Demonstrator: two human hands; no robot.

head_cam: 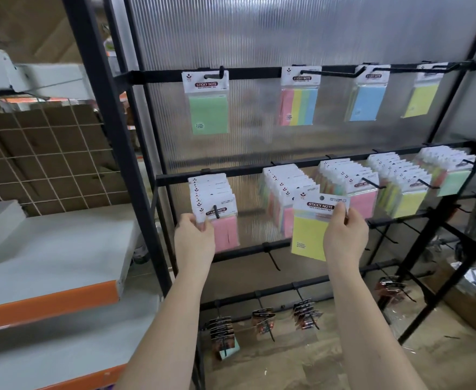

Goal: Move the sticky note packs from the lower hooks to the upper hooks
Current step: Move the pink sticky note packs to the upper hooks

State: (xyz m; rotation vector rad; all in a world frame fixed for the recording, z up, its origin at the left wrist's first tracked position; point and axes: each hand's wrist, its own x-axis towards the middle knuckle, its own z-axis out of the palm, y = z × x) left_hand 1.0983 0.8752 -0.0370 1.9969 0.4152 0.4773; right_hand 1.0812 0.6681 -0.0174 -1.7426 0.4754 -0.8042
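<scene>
My right hand [345, 237] pinches a yellow sticky note pack [311, 233] by its header card, held free in front of the second lower hook's stack [283, 190]. My left hand [196, 237] grips the lower left corner of the front pink pack [222, 229] hanging on the leftmost lower hook [216, 211]. Full stacks [400, 178] hang on the other lower hooks. On the upper bar hang single packs: green [207, 108], multicolour [298, 102], blue [367, 101] and yellow [422, 97].
Black rack posts [110, 114] frame the ribbed translucent back panel. Empty hooks [273, 260] jut from a bar below the hands. Lower bars carry dark carded items [221, 330]. Grey and orange shelves [48, 277] stand to the left, a cardboard box [467, 302] at lower right.
</scene>
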